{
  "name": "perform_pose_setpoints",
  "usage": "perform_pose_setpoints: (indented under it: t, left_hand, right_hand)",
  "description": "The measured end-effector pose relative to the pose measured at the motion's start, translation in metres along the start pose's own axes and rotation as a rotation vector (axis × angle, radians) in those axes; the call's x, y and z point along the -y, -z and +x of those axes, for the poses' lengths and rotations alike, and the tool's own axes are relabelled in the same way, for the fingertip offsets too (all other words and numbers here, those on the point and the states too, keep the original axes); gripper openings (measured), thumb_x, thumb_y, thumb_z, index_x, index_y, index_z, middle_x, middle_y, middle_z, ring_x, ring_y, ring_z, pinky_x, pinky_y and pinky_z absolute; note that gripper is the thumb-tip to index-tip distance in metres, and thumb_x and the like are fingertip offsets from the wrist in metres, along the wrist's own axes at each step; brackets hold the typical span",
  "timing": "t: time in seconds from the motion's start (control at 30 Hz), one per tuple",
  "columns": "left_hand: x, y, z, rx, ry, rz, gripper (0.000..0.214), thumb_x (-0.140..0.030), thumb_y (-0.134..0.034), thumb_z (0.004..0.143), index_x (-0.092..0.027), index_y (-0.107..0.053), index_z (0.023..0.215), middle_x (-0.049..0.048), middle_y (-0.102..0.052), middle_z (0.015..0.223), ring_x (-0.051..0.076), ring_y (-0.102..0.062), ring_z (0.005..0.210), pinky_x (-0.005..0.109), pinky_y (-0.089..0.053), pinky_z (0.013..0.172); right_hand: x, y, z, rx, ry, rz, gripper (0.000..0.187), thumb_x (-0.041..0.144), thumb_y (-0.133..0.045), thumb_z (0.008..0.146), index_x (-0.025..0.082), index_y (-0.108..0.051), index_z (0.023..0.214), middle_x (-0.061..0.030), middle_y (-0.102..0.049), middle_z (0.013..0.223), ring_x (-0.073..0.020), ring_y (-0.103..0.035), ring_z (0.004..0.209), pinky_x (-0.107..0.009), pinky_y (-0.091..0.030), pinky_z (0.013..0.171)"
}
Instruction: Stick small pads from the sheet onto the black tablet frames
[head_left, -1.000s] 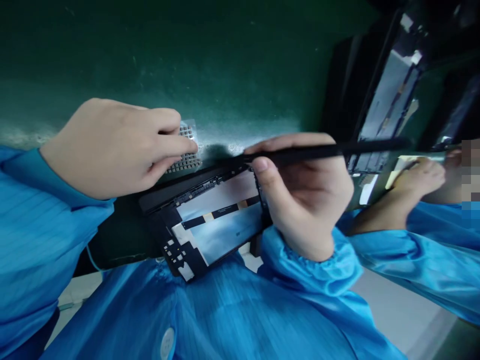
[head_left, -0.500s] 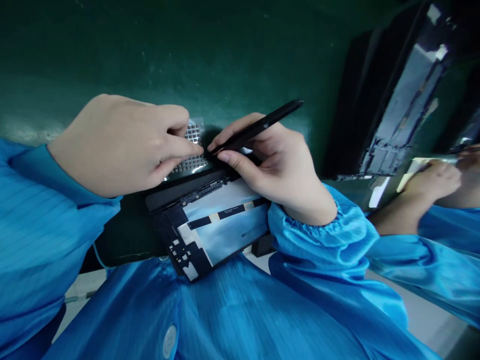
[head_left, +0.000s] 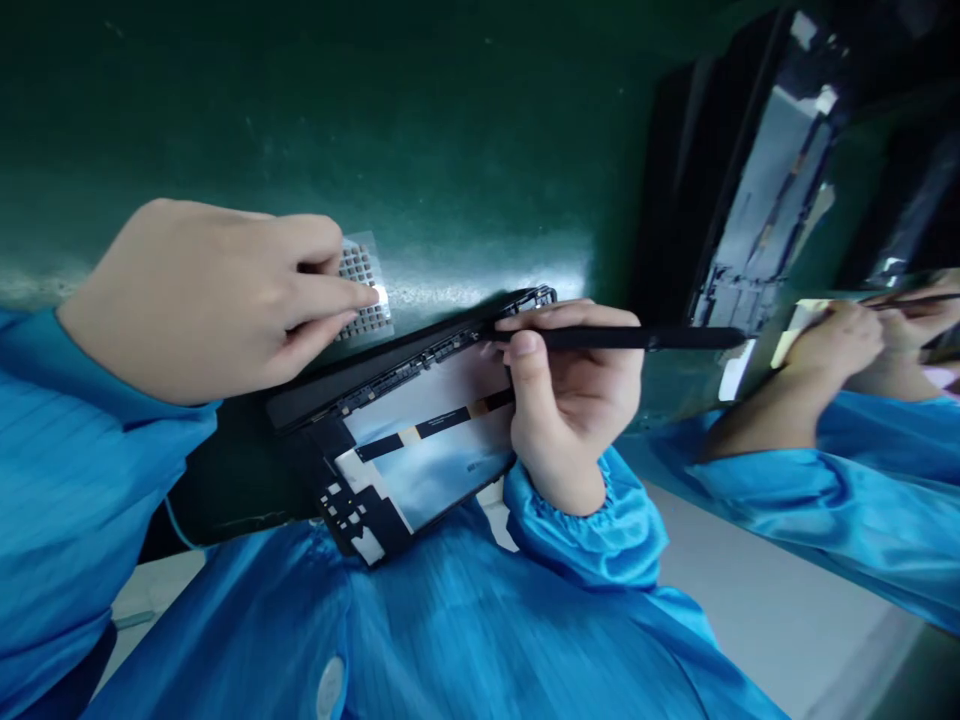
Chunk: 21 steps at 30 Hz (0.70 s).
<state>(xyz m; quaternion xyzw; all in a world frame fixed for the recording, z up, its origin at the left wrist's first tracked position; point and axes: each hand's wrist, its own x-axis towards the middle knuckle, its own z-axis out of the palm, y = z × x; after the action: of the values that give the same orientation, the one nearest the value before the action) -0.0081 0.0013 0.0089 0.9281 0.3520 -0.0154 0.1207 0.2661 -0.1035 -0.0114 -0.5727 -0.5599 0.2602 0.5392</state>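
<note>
My left hand is closed, its index finger and thumb at a clear sheet of small square pads. The sheet's left part is hidden under the fingers. Black tweezers lie pinched between the thumb and fingers of my right hand. Their tips are at the upper edge of an opened tablet-like device, near a row of small parts. This device has a silvery inner panel crossed by a dark ribbon strip, and it rests tilted on a dark block close to my body.
On the green table, a black holder with another opened device stands at the right. Beyond it, a co-worker's hands are at a pale yellow piece. A white strip lies near the co-worker's arm.
My right hand has moved from beside the pad sheet down to the device's upper edge, and the tweezers have swung to nearly level. My left hand stays at the sheet. The view has shifted slightly.
</note>
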Motion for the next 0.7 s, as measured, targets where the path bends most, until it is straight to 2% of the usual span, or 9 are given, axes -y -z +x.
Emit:
perform_pose_setpoints:
  t: [0.17, 0.27, 0.33, 0.43, 0.57, 0.63, 0.7]
  left_hand:
    - [0.001, -0.002, -0.001, 0.001, 0.002, -0.032, 0.067, -0.051, -0.018, 0.117, -0.039, -0.078, 0.143, 0.0046, -0.07, 0.107, 0.021, -0.06, 0.083, 0.038, -0.023, 0.066]
    - [0.002, -0.003, -0.001, 0.002, 0.033, -0.076, 0.068, -0.056, -0.019, 0.115, -0.038, -0.079, 0.142, 0.0052, -0.07, 0.106, 0.022, -0.062, 0.084, 0.037, -0.03, 0.07]
    - [0.002, -0.002, -0.001, -0.004, 0.044, -0.109, 0.068, -0.058, -0.022, 0.114, -0.036, -0.081, 0.139, 0.0054, -0.071, 0.105, 0.021, -0.061, 0.082, 0.037, -0.036, 0.073]
    - [0.0, -0.001, 0.0, 0.005, 0.047, -0.103, 0.069, -0.058, -0.022, 0.115, -0.032, -0.082, 0.137, 0.0061, -0.071, 0.105, 0.019, -0.061, 0.082, 0.037, -0.039, 0.074]
    - [-0.003, 0.002, 0.002, 0.015, 0.003, 0.007, 0.068, -0.054, -0.019, 0.115, -0.034, -0.077, 0.145, 0.006, -0.072, 0.108, 0.018, -0.06, 0.081, 0.034, -0.034, 0.067]
    - [-0.003, 0.003, 0.003, 0.055, -0.031, 0.048, 0.07, -0.047, -0.015, 0.115, -0.034, -0.077, 0.144, 0.0074, -0.073, 0.107, 0.02, -0.062, 0.08, 0.036, -0.03, 0.063]
    - [-0.002, 0.004, 0.004, 0.078, -0.066, 0.062, 0.073, -0.042, -0.012, 0.112, -0.034, -0.078, 0.142, 0.0094, -0.073, 0.105, 0.023, -0.065, 0.081, 0.038, -0.028, 0.06]
  right_hand:
    - [-0.007, 0.001, -0.004, 0.056, 0.067, -0.098, 0.014, 0.024, -0.07, 0.107, 0.032, -0.069, 0.119, -0.0031, -0.068, 0.11, -0.0211, -0.075, 0.101, -0.041, -0.067, 0.087]
    - [0.005, 0.008, 0.0, 0.144, 0.117, -0.184, 0.018, 0.021, -0.07, 0.107, 0.032, -0.071, 0.121, -0.0037, -0.071, 0.11, -0.0223, -0.074, 0.103, -0.044, -0.066, 0.094]
    - [0.017, 0.011, 0.009, 0.2, 0.087, -0.201, 0.019, 0.021, -0.071, 0.106, 0.032, -0.072, 0.121, -0.0039, -0.074, 0.111, -0.0234, -0.076, 0.107, -0.046, -0.066, 0.102]
    - [0.029, 0.008, 0.035, 0.37, 0.017, -0.15, 0.011, 0.029, -0.076, 0.105, 0.031, -0.075, 0.116, -0.0039, -0.079, 0.112, -0.0256, -0.078, 0.109, -0.048, -0.067, 0.105]
    - [0.021, -0.008, 0.07, 0.737, -0.014, -0.118, 0.013, 0.041, -0.079, 0.103, 0.03, -0.077, 0.109, -0.003, -0.083, 0.111, -0.027, -0.08, 0.106, -0.047, -0.07, 0.101]
    - [0.012, -0.013, 0.077, 0.797, -0.007, -0.116, 0.014, 0.043, -0.077, 0.105, 0.03, -0.077, 0.111, -0.0026, -0.083, 0.112, -0.0259, -0.081, 0.106, -0.045, -0.071, 0.099]
    - [0.007, -0.016, 0.076, 0.776, -0.01, -0.094, 0.016, 0.044, -0.075, 0.106, 0.03, -0.076, 0.113, -0.0027, -0.083, 0.114, -0.0253, -0.081, 0.107, -0.044, -0.072, 0.099]
